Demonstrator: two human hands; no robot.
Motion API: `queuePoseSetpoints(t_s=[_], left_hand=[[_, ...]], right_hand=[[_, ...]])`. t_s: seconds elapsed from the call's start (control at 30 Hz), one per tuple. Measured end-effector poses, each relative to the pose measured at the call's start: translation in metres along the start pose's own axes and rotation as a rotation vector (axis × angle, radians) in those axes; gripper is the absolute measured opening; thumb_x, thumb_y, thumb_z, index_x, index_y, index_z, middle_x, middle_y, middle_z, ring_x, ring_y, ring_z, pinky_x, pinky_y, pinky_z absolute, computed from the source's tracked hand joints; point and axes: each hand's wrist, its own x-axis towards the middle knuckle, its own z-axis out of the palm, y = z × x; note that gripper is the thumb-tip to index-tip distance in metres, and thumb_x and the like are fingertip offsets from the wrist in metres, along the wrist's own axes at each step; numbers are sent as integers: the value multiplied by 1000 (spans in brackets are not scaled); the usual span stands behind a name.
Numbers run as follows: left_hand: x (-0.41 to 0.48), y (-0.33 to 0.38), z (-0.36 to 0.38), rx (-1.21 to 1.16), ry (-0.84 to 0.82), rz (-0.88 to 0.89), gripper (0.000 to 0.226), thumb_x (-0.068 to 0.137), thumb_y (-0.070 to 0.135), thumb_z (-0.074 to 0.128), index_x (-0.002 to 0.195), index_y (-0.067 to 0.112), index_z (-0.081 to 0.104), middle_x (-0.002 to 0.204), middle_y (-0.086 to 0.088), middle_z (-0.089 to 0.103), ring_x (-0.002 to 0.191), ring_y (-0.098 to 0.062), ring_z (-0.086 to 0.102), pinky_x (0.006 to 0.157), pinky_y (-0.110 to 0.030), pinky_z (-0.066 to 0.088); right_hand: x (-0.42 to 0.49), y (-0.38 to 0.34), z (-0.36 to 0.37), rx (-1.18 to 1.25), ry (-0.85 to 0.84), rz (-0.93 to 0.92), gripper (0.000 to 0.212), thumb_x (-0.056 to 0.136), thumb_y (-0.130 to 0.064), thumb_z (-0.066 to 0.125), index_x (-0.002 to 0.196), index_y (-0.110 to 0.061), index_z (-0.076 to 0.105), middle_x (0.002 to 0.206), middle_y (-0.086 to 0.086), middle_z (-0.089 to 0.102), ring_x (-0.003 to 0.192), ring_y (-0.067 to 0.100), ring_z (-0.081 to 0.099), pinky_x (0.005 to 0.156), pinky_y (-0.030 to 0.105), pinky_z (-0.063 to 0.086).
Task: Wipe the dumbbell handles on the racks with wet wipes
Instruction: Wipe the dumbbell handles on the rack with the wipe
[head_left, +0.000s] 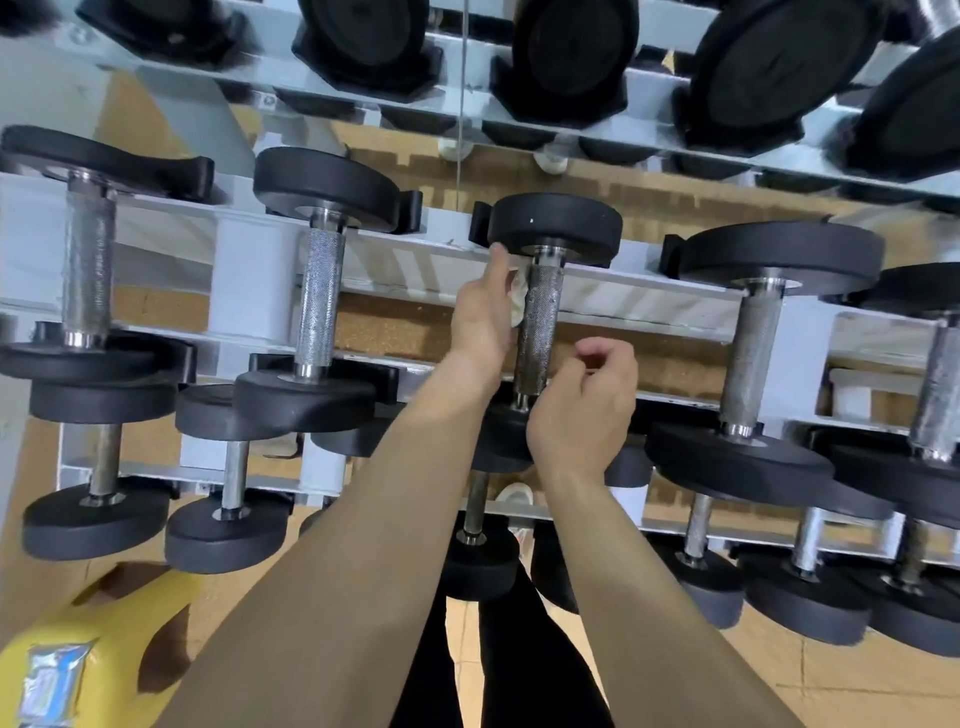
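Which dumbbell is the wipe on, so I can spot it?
Find the middle tier of the grey metal rack. Third from left sits a black-plated dumbbell with a knurled steel handle. Only this one has a left hand pressing a white wipe against it.

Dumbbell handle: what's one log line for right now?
left hand: presses wet wipe on dumbbell handle | right hand: curled beside handle

Speckled cork-brown floor (395, 332), pale tan tiles (857, 686), mirrored wall (623, 176) behind
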Motion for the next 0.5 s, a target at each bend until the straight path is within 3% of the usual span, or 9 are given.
queuePoseSetpoints(t_s=[0.07, 0.17, 0.23, 0.33, 0.4, 0.5], left_hand=[[-6, -8, -1, -95, -26, 90, 41, 105, 39, 47, 91, 9, 70, 89, -10, 73, 81, -24, 65, 90, -42, 54], [-10, -42, -18, 67, -157, 188, 40, 106, 33, 49, 78, 13, 68, 67, 0, 63, 64, -18, 56, 69, -34, 47], [-10, -57, -33, 204, -285, 203, 32, 106, 29, 50, 89, 16, 74, 73, 4, 66, 70, -11, 55, 72, -33, 44], [-3, -53, -44, 308, -403, 190, 27, 106, 22, 50, 110, 15, 75, 99, 1, 76, 93, -15, 67, 88, -33, 50], [3, -34, -36, 198, -371, 114, 27, 99, 18, 52, 101, -2, 71, 94, -4, 72, 86, -19, 65, 91, -38, 53], [9, 6, -22, -191, -310, -66, 23, 94, 1, 46, 102, -5, 66, 97, -16, 67, 92, -27, 66, 84, -38, 58]], right_hand=[[3, 2, -1, -31, -13, -15, 17, 90, -7, 46, 98, -20, 54, 103, -3, 56, 93, 16, 52, 75, 31, 39], [3, 2, -2, -68, -4, -15, 17, 90, -7, 44, 94, -21, 54, 100, -6, 56, 90, 12, 50, 73, 30, 37], [3, 2, -1, -85, 2, -13, 17, 90, -6, 45, 92, -20, 54, 99, -7, 56, 88, 11, 48, 72, 30, 33], [2, 2, -1, -103, -9, -30, 17, 90, -7, 44, 88, -21, 53, 98, -6, 56, 87, 12, 48, 72, 31, 32], [1, 2, 0, -111, -7, -40, 17, 89, -9, 42, 85, -21, 52, 96, -6, 56, 87, 13, 48, 72, 33, 34], [2, 4, 0, -121, 2, -44, 16, 88, -8, 43, 84, -20, 52, 94, -5, 57, 85, 12, 49, 72, 34, 36]])
